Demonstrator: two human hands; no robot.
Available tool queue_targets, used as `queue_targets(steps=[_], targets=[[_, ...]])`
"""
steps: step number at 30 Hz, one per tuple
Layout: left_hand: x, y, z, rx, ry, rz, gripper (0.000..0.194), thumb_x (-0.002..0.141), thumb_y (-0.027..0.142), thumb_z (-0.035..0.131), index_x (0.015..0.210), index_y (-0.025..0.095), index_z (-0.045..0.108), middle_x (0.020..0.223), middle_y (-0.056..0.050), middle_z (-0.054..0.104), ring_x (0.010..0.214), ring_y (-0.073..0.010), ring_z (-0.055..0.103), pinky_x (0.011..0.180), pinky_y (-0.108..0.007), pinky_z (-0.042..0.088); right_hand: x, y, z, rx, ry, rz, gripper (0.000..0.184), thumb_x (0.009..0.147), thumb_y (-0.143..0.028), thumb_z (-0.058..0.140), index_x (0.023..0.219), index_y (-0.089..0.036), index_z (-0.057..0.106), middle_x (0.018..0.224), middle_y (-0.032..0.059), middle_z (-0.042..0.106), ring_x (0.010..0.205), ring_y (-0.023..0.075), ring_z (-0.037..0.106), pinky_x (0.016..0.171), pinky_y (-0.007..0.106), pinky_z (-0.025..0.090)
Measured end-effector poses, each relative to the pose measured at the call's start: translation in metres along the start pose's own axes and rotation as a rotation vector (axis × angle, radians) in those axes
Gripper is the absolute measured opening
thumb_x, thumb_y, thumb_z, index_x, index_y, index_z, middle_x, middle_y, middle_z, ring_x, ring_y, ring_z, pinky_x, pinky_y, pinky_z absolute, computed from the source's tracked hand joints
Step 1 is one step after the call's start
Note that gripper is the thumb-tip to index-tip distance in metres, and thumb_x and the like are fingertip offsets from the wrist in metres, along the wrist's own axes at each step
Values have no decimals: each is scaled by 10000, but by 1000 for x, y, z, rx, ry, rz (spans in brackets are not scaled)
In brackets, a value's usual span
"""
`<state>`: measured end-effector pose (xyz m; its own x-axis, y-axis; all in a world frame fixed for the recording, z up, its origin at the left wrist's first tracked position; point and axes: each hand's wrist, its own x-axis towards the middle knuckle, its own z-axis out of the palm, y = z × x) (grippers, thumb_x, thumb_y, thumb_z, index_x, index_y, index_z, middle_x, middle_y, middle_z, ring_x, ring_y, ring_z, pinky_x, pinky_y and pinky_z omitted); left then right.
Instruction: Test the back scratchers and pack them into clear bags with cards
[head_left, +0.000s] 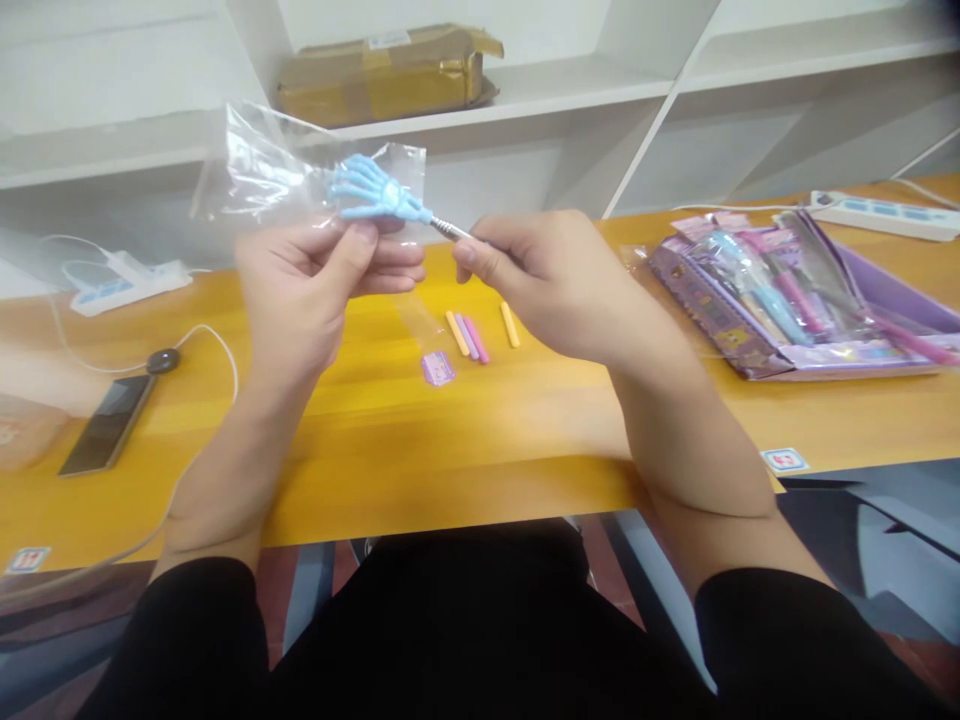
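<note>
The left hand [300,280] is partly closed, its thumb pressing the lower edge of a clear plastic bag [259,165] against the fingers, which extend to the right behind it. The right hand [559,280] is curled closed, with thumb and index finger pinching the metal rod of a light-blue skeleton-hand back scratcher [386,197]. The scratcher's splayed blue head lies just above the left thumb, within the clear film, pointing left; its rod slopes down from the head to the right hand's fingertips, bridging the gap between the hands. Whether the left thumb also presses on the head itself, I cannot tell.

Below the hands, on the yellow wooden table [450,460], an orange-yellow stick [457,334], a purple stick [466,337] and a pink stick [478,340] lie side by side. A second orange-yellow stick [510,325] lies apart from them, nearer the right hand. A small purple label [437,368] is just beside the group, on its near left side.

To the right of the right hand, an open purple display box [757,357] holds packaged items in blue and pink, with a white power strip [892,214] behind it. Left of the left hand are another white power strip [131,287], a dark round object [163,361] and a smartphone [109,425]. Beyond the hands, a taped brown parcel [382,85] rests on a white shelf [577,85].
</note>
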<state>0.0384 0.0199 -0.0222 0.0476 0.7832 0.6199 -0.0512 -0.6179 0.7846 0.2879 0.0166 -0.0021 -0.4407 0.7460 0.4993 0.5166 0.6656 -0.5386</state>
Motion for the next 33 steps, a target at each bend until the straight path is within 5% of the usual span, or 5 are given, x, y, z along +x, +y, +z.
queue_targets(steps=[8,14,20,26,33], targets=[[-9,4,8,45,-147,-138,244,1039,401,882,1039,160,918,982,-84,895,839,-236,889,792,-339,788,0,-2,0,28,-63,-36,630,1174,-723,570,828,-200,629,691,2,461,723,157,393,686,332,295],[-7,0,8,10,-208,-113,285,1045,461,876,1018,182,926,960,-89,893,830,-248,889,759,-344,779,1,-3,0,59,-104,-26,505,1183,-554,627,842,-184,660,701,-9,422,718,139,347,683,320,267],[-1,-14,9,-7,-207,-86,397,1054,560,846,863,213,866,828,-46,849,676,-195,829,631,-303,721,-1,-11,4,121,-159,-36,399,1189,-486,624,955,-183,737,756,5,611,724,143,460,695,303,327],[14,-16,-4,6,-31,3,510,1046,595,842,750,222,662,696,22,677,681,-145,766,614,-262,651,-3,-16,1,94,-237,-2,202,1172,-307,640,1011,-197,693,857,13,687,787,157,541,755,299,383],[8,-19,2,-41,-179,-84,470,1002,595,892,807,195,744,829,-35,733,774,-170,781,643,-283,667,-2,-12,12,21,-129,-28,334,1240,-405,513,1024,-223,691,794,17,648,848,196,582,818,308,431]])
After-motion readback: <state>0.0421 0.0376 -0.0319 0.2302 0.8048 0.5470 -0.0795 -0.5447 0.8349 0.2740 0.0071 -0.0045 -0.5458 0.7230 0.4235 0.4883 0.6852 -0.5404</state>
